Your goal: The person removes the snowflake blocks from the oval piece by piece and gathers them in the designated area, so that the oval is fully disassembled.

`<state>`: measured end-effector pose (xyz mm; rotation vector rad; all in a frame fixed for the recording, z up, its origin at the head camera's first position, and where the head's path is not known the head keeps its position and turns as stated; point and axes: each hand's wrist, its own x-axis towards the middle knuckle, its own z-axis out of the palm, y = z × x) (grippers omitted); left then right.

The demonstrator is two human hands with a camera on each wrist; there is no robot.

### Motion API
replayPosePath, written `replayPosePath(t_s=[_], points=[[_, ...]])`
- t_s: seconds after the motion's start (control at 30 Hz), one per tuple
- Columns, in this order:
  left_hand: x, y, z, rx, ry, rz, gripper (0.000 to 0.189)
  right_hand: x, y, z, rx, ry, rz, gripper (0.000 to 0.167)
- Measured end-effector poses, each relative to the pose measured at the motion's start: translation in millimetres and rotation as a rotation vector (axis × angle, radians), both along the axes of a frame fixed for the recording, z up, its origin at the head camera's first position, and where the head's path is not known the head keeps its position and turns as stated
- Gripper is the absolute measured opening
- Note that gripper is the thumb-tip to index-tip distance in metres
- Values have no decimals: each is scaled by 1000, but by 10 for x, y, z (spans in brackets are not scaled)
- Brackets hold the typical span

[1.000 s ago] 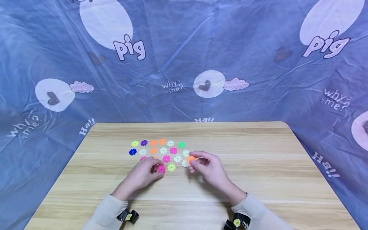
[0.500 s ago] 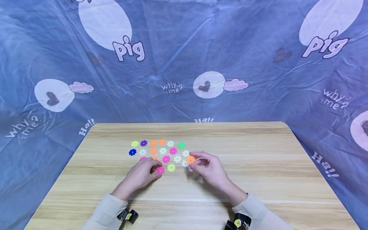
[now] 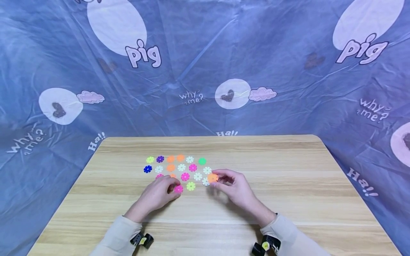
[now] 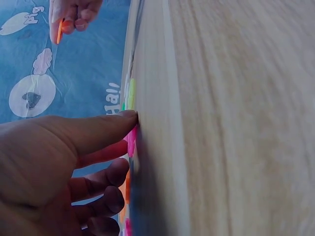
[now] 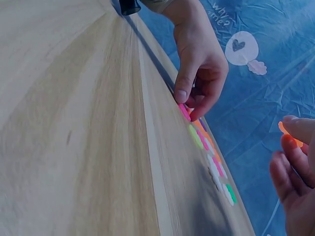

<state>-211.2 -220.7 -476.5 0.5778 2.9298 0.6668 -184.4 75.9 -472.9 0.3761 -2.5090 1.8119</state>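
Note:
Small toothed snowflake discs lie in rows on the wooden table. At the near edge of the rows, my left hand (image 3: 157, 197) holds a pink snowflake disc (image 3: 178, 189) between thumb and index finger. That pink disc (image 4: 131, 142) lies low at the tabletop in the left wrist view. My right hand (image 3: 237, 186) pinches an orange snowflake disc (image 3: 213, 178) by its edge. In the right wrist view the orange disc (image 5: 290, 133) is raised off the table. From the head it partly covers a white disc (image 3: 205, 181). A yellow-green disc (image 3: 190, 186) lies between the hands.
Further discs spread behind the hands, including a dark blue one (image 3: 147, 169), a purple one (image 3: 160, 159) and a green one (image 3: 202, 161). My left hand partly hides some. Behind the table (image 3: 288, 156) hangs a blue printed cloth (image 3: 205, 121).
The pink disc in my left hand has shifted slightly left and now lies flatter. My right hand keeps the orange disc, with its fingers and the disc's tilt slightly changed.

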Motion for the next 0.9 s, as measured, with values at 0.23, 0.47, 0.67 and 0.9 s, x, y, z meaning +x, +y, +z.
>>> replayPosePath(t_s=[0.23, 0.47, 0.67, 0.9], points=[[-5, -4, -10, -2, 12, 3, 20, -65, 40, -21, 64, 23, -57, 38], [-6, -9, -17, 6, 6, 7, 18, -145, 81, -82, 131, 64, -56, 37], [-3, -9, -28, 12, -3, 12, 17, -238, 113, -120, 185, 68, -63, 36], [-12, -16, -33, 45, -27, 14, 17, -325, 127, -158, 261, 40, -80, 35]])
